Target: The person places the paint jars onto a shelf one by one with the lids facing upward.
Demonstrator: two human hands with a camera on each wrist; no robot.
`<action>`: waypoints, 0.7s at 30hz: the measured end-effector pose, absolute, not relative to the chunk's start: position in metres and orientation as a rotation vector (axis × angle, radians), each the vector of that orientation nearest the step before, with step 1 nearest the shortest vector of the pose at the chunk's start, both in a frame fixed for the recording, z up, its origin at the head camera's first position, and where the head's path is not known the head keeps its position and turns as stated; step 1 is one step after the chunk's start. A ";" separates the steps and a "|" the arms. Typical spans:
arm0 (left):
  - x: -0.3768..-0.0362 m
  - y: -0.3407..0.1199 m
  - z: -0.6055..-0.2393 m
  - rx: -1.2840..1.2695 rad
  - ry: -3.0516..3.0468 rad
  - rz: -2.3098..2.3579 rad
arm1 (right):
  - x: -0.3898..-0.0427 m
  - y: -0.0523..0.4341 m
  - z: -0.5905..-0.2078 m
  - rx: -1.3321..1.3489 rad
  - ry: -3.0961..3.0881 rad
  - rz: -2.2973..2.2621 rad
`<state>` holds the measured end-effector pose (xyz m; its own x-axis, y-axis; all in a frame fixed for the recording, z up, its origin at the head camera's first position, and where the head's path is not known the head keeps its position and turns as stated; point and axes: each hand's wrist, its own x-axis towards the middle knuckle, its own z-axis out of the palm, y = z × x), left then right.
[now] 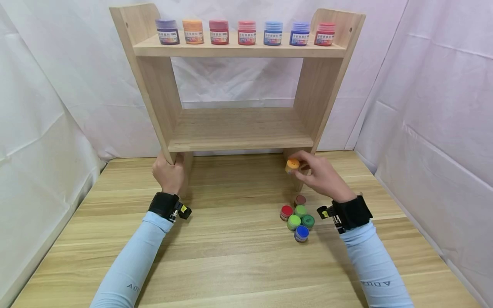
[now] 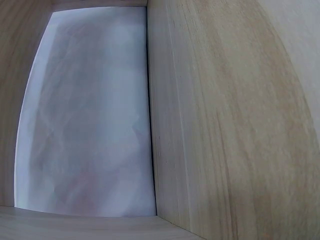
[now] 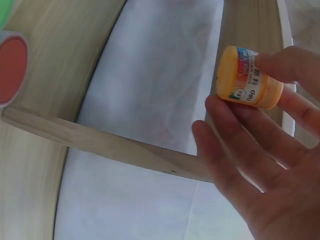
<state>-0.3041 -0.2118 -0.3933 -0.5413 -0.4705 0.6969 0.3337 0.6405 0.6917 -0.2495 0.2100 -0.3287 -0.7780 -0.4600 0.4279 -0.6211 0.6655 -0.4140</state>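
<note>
My left hand (image 1: 169,174) grips the left upright of a two-tier wooden shelf (image 1: 240,128), low down, just under the middle board. That hand is out of sight in the left wrist view, which shows only shelf boards (image 2: 220,125) and white cloth. Near the shelf's right leg, my right hand (image 1: 321,175) pinches a small orange paint jar (image 1: 292,166) between thumb and fingers. In the right wrist view the jar (image 3: 245,77) lies tilted sideways, its label facing the camera. It is held off the tabletop and below the middle board.
On the table (image 1: 231,256), several paint jars stand bunched below my right hand, among them a red jar (image 1: 286,212) and a blue jar (image 1: 301,233). A row of several jars, including a purple one (image 1: 168,32), lines the top board. White cloth (image 1: 431,128) hangs around.
</note>
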 end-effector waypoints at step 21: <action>-0.305 -0.215 -0.396 0.088 -1.873 -1.003 | -0.226 0.195 -0.293 0.876 -2.223 0.736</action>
